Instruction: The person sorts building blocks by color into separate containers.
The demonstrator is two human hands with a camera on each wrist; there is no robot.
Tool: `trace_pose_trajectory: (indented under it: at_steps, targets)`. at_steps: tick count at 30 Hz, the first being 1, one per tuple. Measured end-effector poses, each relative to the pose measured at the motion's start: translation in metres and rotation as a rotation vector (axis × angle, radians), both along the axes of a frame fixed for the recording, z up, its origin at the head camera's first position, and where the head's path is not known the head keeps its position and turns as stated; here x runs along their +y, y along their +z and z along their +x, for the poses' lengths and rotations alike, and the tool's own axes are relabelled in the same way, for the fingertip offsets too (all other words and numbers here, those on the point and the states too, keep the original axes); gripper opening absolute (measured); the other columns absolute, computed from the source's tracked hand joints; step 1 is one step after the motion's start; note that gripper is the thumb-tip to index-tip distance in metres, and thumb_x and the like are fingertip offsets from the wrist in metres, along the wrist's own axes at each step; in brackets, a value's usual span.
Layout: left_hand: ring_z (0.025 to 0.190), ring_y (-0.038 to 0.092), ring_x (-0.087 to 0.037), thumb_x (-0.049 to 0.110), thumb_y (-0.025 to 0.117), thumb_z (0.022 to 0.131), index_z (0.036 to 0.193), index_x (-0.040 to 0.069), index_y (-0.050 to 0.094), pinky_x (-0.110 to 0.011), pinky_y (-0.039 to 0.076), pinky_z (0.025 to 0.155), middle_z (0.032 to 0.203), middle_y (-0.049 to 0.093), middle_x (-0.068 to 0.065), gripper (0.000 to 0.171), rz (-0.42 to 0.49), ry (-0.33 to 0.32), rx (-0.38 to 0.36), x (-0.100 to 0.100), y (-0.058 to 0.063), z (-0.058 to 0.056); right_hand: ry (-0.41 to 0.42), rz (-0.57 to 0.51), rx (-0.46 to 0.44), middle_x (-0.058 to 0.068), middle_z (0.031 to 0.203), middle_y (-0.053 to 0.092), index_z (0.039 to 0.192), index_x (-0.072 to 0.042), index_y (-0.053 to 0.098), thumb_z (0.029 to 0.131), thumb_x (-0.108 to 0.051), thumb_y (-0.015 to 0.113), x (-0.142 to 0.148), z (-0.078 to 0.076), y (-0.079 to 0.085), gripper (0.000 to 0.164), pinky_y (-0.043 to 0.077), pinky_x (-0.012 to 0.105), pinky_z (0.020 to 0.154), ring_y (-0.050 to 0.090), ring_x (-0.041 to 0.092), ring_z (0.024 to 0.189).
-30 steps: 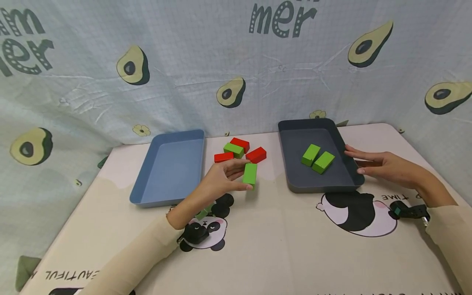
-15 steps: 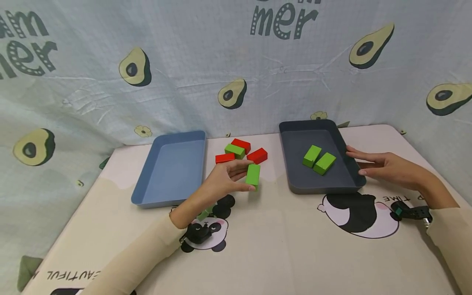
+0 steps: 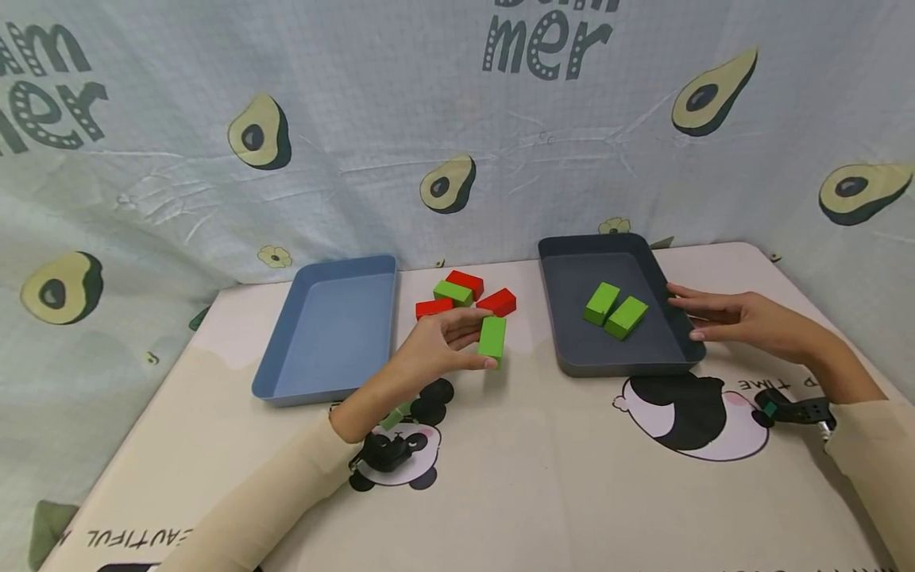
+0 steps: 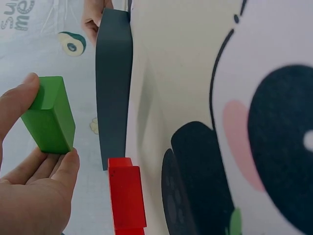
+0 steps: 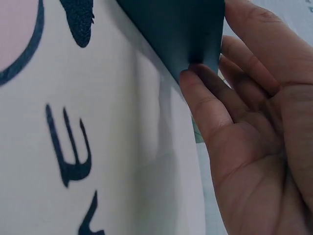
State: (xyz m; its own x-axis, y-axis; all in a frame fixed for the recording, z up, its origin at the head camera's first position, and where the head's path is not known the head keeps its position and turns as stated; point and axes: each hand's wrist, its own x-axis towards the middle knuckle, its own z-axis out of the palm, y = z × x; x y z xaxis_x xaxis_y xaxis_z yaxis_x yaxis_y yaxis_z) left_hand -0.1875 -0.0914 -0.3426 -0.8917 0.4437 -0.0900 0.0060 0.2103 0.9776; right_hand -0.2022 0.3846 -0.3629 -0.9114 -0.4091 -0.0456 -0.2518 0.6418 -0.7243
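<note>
In the head view my left hand (image 3: 436,345) pinches a green block (image 3: 492,340) between thumb and fingers, holding it upright above the table. The left wrist view shows that green block (image 4: 55,120) off the tabletop, thumb on one end and fingertips at the other. My right hand (image 3: 754,324) rests against the right wall of a dark grey tray (image 3: 582,349), fingers extended. Seen from the right wrist, the fingertips (image 5: 193,85) touch the tray's outer side (image 5: 186,34). Two green blocks (image 3: 602,303) lie inside that tray.
Behind my left hand sit red blocks (image 3: 498,302) clustered around another green block (image 3: 453,293). A blue tray (image 3: 336,334) stands at the left with nothing in it. The printed cloth (image 3: 543,485) covers the table, and an avocado-patterned curtain (image 3: 343,119) hangs behind.
My left hand, still holding the green block, has shifted slightly to the right and is now almost still. The right hand stays at the dark grey tray.
</note>
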Motion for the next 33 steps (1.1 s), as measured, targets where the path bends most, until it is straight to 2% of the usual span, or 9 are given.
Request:
trace_pose_trajectory:
  at_steps: [10,18,33]
  targets:
    - [0.129,0.060,-0.022,0.007,0.086,0.082,0.144,0.006,0.055,-0.029,0.052,0.101,0.142,0.060,-0.006,0.070,0.010,-0.004,0.025,-0.0004,0.0010,0.0000,-0.033,0.071,0.025,-0.006,0.165,0.031,0.152,-0.027,0.051,0.098,-0.031,0.070,-0.0004,0.0033,-0.0043,0.057,0.033,-0.001,0.090,0.027,-0.025,0.129]
    - [0.129,0.060,-0.023,0.006,0.085,0.083,0.144,0.006,0.055,-0.029,0.052,0.101,0.143,0.059,-0.006,0.068,0.027,-0.003,0.028,0.0000,0.0043,0.0008,-0.026,0.027,0.043,-0.004,0.166,0.030,0.150,-0.023,0.054,0.098,-0.025,0.070,-0.0023,0.0057,-0.0061,0.055,0.034,0.000,0.092,0.027,-0.023,0.132]
    - [0.128,0.061,-0.022,0.007,0.084,0.084,0.144,0.007,0.054,-0.029,0.052,0.101,0.143,0.059,-0.006,0.067,0.050,-0.021,0.040,-0.0001,0.0036,-0.0004,-0.025,0.023,0.075,-0.001,0.165,0.032,0.141,-0.018,0.063,0.097,-0.019,0.071,-0.0043,0.0059,-0.0082,0.044,0.034,0.000,0.091,0.026,-0.021,0.134]
